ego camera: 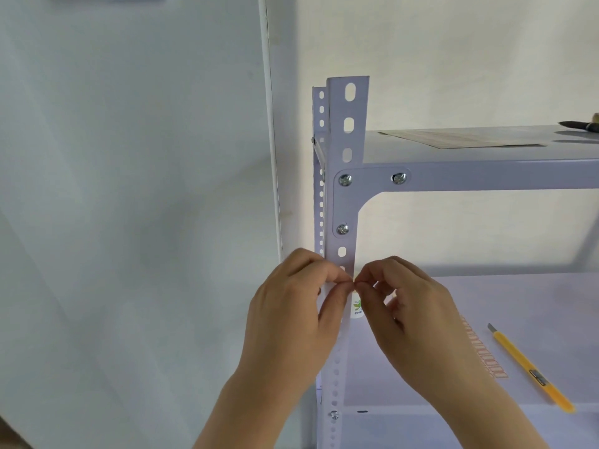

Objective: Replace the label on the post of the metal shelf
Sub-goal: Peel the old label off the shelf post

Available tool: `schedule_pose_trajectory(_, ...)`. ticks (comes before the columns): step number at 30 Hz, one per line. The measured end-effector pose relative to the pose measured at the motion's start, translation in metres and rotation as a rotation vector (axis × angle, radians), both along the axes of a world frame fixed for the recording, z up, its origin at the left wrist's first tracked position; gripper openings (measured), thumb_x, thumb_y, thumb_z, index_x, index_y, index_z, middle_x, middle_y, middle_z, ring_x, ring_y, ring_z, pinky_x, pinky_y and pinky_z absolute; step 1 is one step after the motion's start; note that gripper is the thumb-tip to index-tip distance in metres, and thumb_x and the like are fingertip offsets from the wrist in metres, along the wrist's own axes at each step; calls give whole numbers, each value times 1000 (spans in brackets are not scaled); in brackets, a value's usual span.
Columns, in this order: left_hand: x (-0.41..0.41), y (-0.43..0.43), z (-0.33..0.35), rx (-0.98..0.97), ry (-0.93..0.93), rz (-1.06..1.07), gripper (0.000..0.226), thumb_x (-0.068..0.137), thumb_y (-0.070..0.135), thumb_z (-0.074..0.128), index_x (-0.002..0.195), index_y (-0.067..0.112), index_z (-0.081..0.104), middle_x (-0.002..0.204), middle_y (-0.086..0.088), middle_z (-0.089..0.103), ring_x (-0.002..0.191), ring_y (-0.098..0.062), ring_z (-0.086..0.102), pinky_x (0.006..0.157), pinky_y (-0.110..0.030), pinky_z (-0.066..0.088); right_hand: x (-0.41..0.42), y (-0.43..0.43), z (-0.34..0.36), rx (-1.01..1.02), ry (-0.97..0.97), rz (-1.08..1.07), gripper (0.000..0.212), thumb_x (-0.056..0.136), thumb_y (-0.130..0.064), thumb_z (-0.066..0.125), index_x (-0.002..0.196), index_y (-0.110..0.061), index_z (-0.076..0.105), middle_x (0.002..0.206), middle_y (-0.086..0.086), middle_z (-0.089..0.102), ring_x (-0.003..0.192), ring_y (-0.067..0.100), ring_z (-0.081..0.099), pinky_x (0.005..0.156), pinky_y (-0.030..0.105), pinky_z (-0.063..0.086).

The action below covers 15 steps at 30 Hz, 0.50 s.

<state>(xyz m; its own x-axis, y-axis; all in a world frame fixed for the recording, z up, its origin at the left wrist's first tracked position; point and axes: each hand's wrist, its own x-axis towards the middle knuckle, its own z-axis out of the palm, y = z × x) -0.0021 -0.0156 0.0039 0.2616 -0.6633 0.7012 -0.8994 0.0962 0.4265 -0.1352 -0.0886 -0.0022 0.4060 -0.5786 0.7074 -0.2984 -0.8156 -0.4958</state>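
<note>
A pale grey perforated metal post [346,202] stands upright at the front left corner of the shelf. A small white label [357,306] with a green mark sticks on the post, just below my fingertips and mostly hidden by them. My left hand [296,314] wraps the post from the left, its thumb and forefinger pinched at the label's top edge. My right hand [406,314] comes in from the right, its fingertips pinched at the same spot. Both sets of fingertips touch there.
A yellow utility knife [531,371] and a strip of red-printed labels [486,353] lie on the lower shelf board at right. On the top board [486,157] rest a sheet of paper [460,137] and a dark pen [580,125]. A white wall is at left.
</note>
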Motion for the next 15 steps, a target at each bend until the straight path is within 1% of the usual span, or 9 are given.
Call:
schedule_pose_trajectory(2, 0, 2, 0, 10, 30, -6, 3, 89, 31, 68, 88, 28, 69, 84, 16, 67, 71, -5, 61, 63, -14, 50, 0, 2, 0, 76, -42, 37, 19, 89, -8, 65, 80, -24, 64, 76, -18, 62, 72, 7, 62, 54, 9, 44)
schedule_pose_trajectory(3, -1, 3, 0, 8, 61, -14, 3, 88, 30, 67, 88, 29, 70, 83, 17, 69, 71, -5, 62, 63, -12, 49, -1, 2, 1, 135, -82, 52, 19, 88, -7, 67, 79, -25, 66, 74, -15, 65, 72, 8, 64, 54, 8, 44)
schedule_pose_trajectory(5, -2, 5, 2, 3, 179, -59, 4, 88, 26, 71, 88, 29, 75, 79, 18, 73, 75, -4, 65, 63, -7, 46, -2, 3, 1, 256, -197, 81, 23, 84, -7, 70, 77, -28, 70, 75, -15, 70, 66, 9, 68, 53, 7, 44)
schedule_pose_trajectory(7, -5, 6, 4, -1, 331, -112, 11, 85, 20, 76, 86, 31, 78, 80, 20, 75, 76, 2, 67, 64, -4, 45, -3, 4, 2, 315, -307, 111, 27, 81, -3, 74, 74, -29, 71, 72, -12, 73, 61, 13, 68, 54, 10, 46)
schedule_pose_trajectory(8, -6, 7, 5, -1, 399, -133, 12, 84, 19, 77, 84, 31, 79, 82, 23, 75, 74, 3, 67, 63, -4, 45, -3, 5, 3, 313, -347, 120, 28, 79, 0, 75, 74, -28, 71, 71, -10, 74, 61, 14, 68, 55, 12, 48)
schedule_pose_trajectory(10, -9, 7, 4, -5, 521, -164, 14, 83, 18, 78, 82, 32, 81, 77, 22, 77, 71, 2, 70, 65, -8, 50, -2, 7, 6, 259, -386, 112, 27, 77, 1, 77, 77, -25, 70, 75, -9, 74, 64, 14, 69, 59, 12, 50)
schedule_pose_trajectory(13, -15, 6, 2, -22, 671, -200, 17, 84, 14, 76, 81, 30, 82, 73, 16, 79, 70, -5, 74, 68, -18, 58, -1, 11, 6, 120, -398, 73, 31, 76, 1, 80, 85, -24, 65, 81, -9, 72, 66, 14, 68, 61, 15, 51)
schedule_pose_trajectory(15, -19, 5, 1, -36, 741, -211, 17, 85, 12, 75, 81, 27, 83, 70, 10, 79, 69, -12, 74, 66, -21, 59, -2, 13, 5, -12, -369, 42, 31, 77, -3, 77, 93, -26, 62, 77, -14, 71, 66, 10, 67, 60, 16, 51)
